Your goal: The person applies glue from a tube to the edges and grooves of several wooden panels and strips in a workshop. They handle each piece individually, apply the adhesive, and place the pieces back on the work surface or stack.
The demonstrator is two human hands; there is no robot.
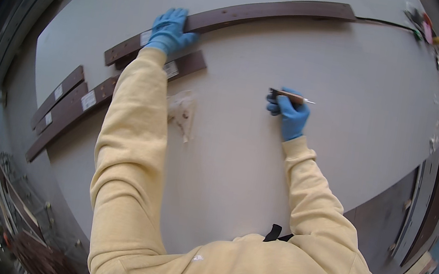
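My left hand (170,32), in a blue glove, lies across a long dark brown plank (268,11) with its fingers stretched past the far edge and its thumb spread to the right. That plank has small holes and a white label beside my wrist. In my right hand (292,119), also gloved in blue, is a slim pen-like tool (292,97), held above the pale tabletop. It has a brown barrel, a dark end on the left and a thin light tip pointing right; its exact kind is unclear. My left sleeve hides part of the shorter planks beneath.
Labelled brown planks (64,118) lie at the left of the table (226,167). A clear bag of small parts (181,115) sits right of my left forearm. A dark cable (384,22) runs from the long plank's right end toward clutter (421,22) at the far right.
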